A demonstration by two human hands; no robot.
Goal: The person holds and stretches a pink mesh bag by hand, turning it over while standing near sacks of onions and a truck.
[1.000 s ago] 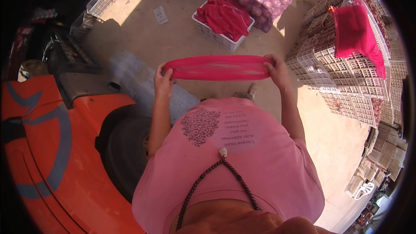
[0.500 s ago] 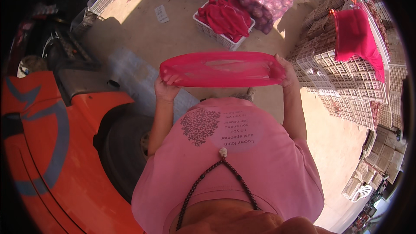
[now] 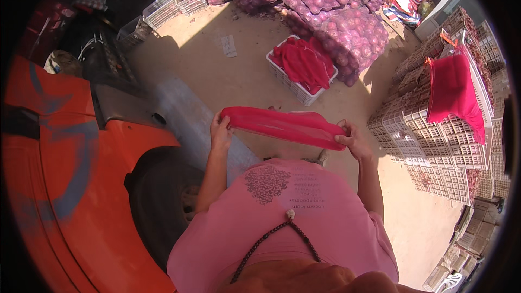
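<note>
A red mesh bag (image 3: 282,126) is stretched sideways in front of my chest, held up by both hands. My left hand (image 3: 221,131) grips its left end, fingers closed on the edge. At the other end, slightly lower, my right hand (image 3: 354,140) pinches the bag between thumb and fingers. Beyond the bag, on the floor, stands a white plastic crate (image 3: 309,97) heaped with more red mesh bags (image 3: 305,64).
Purple net sacks of onions (image 3: 347,38) are piled at the back. Stacked pale crates (image 3: 418,130) rise on the right, with a red mesh bag (image 3: 455,89) draped over them. An orange vehicle (image 3: 108,184) with a black tyre (image 3: 163,195) is close on my left.
The mesh bag has gone from a wide, opened loop to a narrower, flatter band, its right end now lower. The view has tilted up, showing more of the onion sacks.
</note>
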